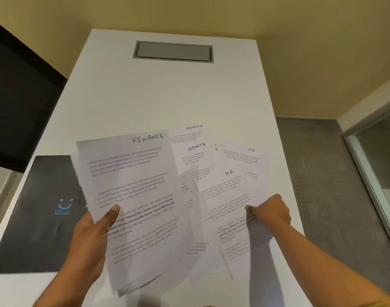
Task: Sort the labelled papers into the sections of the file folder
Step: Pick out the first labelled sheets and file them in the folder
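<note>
Sorting by label: left hand (90, 238) grips the FINANCE sheet (134, 173) (thumb on top); right hand (271, 211) seemingly pinches an HR sheet (229, 189). Next, the black file folder (41, 207) needs opening.

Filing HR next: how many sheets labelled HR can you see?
2: far HR sheet at the spread's right end; near HR sheet by the right hand. Overlaps may hide more.
</note>
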Demonstrator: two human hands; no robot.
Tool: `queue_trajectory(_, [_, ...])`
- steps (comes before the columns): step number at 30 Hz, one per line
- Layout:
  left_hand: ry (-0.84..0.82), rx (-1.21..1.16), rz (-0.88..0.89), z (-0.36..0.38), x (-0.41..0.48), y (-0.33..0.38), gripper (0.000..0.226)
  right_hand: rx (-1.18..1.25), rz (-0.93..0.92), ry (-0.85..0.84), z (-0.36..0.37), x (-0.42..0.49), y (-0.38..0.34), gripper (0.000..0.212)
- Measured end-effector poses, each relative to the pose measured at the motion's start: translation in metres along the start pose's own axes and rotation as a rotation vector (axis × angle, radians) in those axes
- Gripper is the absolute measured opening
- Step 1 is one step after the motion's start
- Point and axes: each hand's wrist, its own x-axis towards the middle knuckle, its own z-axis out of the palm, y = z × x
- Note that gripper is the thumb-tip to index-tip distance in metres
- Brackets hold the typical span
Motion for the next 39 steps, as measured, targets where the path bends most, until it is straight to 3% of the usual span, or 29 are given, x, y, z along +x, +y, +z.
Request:
queue_trajectory(7, [-0.011, 0.018, -0.023, 0.008, -0.016, -0.013, 0.024, -0.064, 0.010, -0.029, -0.003, 0.005, -0.017, 0.055])
queue_trajectory(12, [-0.011, 0.013, -0.031, 0.011, -0.022, -0.013, 0.022, 0.126, 0.031, -0.113, 0.002, 0.004, -0.024, 0.060])
queue_trajectory(16, [-0.004, 0.021, -0.029, 0.012, -0.024, -0.011, 0.019, 0.284, -0.009, -0.226, 0.007, 0.004, -0.025, 0.022])
queue_trajectory(19, [-0.001, 0.020, -0.020, 0.012, -0.024, -0.010, 0.019, 0.364, -0.043, -0.251, 0.007, 0.006, -0.022, 0.016])
queue_trajectory(27, [-0.017, -0.015, -0.020, 0.012, -0.022, -0.009, 0.023, 0.204, -0.063, 0.037, -0.032, 0.020, 0.021, 0.020])
queue_trajectory(34, [-0.040, -0.032, -0.014, 0.016, -0.020, -0.007, 0.027, 0.452, -0.093, 0.401, -0.081, 0.008, 0.022, 0.024])
queue_trajectory(39, [-0.085, -0.035, 0.026, 0.021, -0.022, 0.002, 0.027, 0.748, -0.288, 0.489, -0.117, -0.003, -0.016, 0.036])
